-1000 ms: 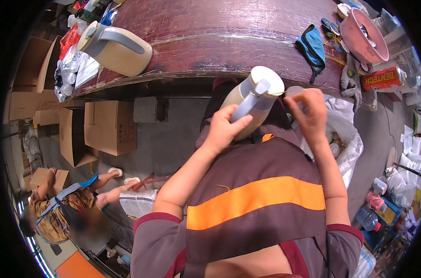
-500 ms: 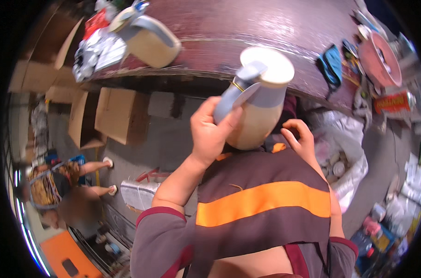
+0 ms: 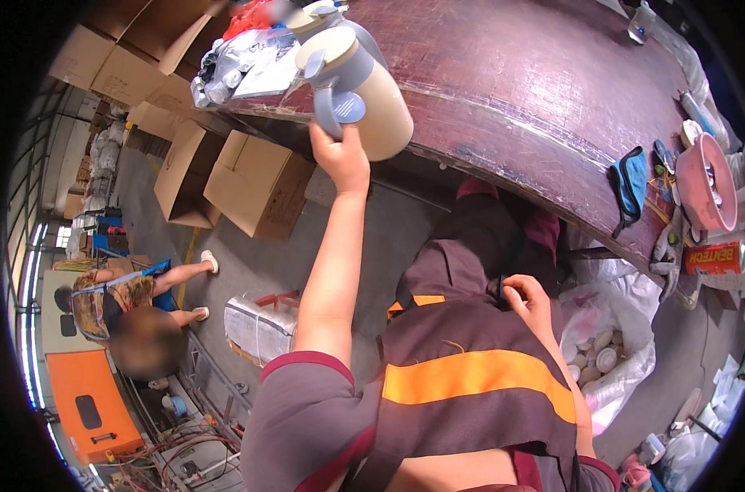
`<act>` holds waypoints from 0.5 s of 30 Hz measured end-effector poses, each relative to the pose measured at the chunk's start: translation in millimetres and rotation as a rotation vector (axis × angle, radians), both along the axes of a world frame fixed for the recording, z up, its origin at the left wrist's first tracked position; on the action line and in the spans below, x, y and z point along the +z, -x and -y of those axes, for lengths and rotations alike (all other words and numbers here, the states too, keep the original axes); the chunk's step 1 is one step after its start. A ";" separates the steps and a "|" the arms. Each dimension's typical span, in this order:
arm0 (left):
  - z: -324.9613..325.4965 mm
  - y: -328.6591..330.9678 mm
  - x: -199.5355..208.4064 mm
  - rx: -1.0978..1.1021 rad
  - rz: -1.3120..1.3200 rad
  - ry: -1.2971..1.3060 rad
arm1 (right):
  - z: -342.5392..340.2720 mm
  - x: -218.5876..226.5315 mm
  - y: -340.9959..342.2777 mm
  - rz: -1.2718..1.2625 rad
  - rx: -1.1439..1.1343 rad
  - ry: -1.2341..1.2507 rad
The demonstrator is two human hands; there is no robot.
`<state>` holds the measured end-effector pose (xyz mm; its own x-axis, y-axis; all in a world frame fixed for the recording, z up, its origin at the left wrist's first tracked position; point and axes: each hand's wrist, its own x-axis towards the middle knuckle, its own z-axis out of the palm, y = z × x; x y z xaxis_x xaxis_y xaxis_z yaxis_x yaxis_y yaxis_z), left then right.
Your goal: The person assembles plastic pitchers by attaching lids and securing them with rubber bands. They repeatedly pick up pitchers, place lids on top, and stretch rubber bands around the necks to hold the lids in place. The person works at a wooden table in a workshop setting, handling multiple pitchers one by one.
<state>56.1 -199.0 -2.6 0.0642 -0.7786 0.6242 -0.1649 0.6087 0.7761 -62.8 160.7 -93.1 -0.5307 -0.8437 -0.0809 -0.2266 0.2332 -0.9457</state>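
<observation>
At the near edge of the dark red table [image 3: 503, 90], toward its left end, your left hand [image 3: 339, 160] is closed around the lower handle [image 3: 322, 113] of the front jug [image 3: 382, 115]. The jug's body lies to the right of this hand; its long axis slants, lid toward the table's left end, base toward the right. Base contact with the table cannot be confirmed. The second jug [image 3: 307, 20] is directly behind. Your right hand [image 3: 530, 303], loosely curled, is on your side of the table, farther from both jugs; whether it holds anything is unclear.
</observation>
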 end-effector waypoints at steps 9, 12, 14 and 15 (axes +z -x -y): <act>68.6 59.9 -42.7 0.144 0.754 0.064 | 6.3 0.2 1.7 -0.004 0.014 -0.118; 87.1 86.2 -69.0 0.134 0.866 -0.361 | 3.8 -4.2 6.4 -0.001 -0.059 -0.130; 82.1 95.4 -81.7 0.037 0.867 -0.091 | 5.1 -0.6 14.7 -0.044 -0.142 -0.125; 82.2 98.8 -86.6 -0.019 0.864 -0.042 | 8.0 10.4 21.5 -0.032 -0.171 -0.161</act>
